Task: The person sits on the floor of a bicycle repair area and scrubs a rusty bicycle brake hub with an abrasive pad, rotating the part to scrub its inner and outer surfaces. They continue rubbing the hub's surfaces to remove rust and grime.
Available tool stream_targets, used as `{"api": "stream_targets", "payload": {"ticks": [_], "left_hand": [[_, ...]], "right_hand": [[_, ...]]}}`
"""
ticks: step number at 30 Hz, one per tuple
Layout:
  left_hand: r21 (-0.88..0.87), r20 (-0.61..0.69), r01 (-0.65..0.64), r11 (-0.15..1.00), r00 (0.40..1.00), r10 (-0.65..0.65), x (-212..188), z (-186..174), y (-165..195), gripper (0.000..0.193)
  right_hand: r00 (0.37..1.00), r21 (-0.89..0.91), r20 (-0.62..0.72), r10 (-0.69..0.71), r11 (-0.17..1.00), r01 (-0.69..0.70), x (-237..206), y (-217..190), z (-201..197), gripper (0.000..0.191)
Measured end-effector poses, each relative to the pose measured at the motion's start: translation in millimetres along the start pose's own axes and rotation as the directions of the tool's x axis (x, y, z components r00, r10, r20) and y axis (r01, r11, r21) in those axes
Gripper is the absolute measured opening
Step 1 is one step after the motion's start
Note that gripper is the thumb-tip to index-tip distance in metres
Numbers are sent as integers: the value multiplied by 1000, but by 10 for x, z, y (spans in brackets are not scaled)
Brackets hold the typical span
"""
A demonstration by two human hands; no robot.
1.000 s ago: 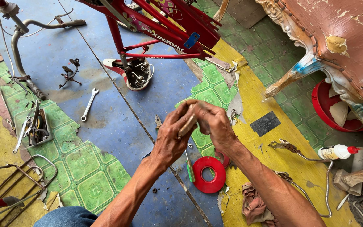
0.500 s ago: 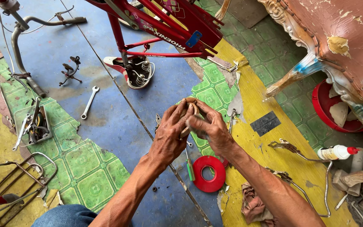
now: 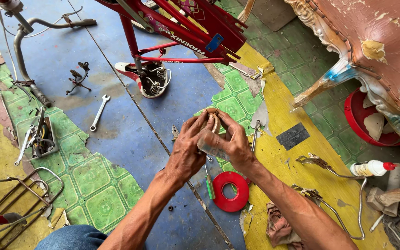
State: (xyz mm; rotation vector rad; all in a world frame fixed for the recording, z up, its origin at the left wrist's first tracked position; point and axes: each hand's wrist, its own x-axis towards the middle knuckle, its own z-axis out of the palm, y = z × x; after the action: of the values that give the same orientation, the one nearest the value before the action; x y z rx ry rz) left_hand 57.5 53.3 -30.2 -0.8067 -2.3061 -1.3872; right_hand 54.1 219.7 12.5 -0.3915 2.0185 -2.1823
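My left hand and my right hand meet in the middle of the view, above a painted floor. Both grip a small curved metal part with a pale clear piece below it, pinched between the fingers. Much of the part is hidden by my fingers. A red roll of tape and a green-handled screwdriver lie on the floor right under my hands.
A red bicycle frame lies upside down ahead, its saddle on the floor. A wrench, handlebars, a tool tray, a wire rack, a glue bottle and a rag surround me. Worn carved furniture stands at right.
My hands have shifted slightly, and my fingers have turned the small part between them. The view has moved a little.
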Motion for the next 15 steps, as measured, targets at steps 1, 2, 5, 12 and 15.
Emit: {"api": "stream_targets", "payload": {"ticks": [1, 2, 5, 12, 15], "left_hand": [[-3, 3, -4, 1000, 1000, 4, -5, -8, -6, 77], [-2, 4, -10, 1000, 1000, 10, -5, -12, -13, 74], [-45, 23, -2, 999, 1000, 3, 0, -6, -27, 66], [-47, 47, 125, 991, 991, -123, 21, 49, -52, 61], [17, 34, 134, 991, 990, -134, 4, 56, -82, 58]], "right_hand": [[1000, 29, -18, 15, 999, -15, 6, 23, -24, 73], [999, 65, -27, 40, 997, -39, 8, 47, -51, 71], [995, 137, -37, 94, 987, -88, 9, 104, -98, 66], [944, -180, -194, 267, 936, -302, 23, 62, 45, 71], [919, -351, -246, 309, 855, -381, 28, 11, 98, 68]]}}
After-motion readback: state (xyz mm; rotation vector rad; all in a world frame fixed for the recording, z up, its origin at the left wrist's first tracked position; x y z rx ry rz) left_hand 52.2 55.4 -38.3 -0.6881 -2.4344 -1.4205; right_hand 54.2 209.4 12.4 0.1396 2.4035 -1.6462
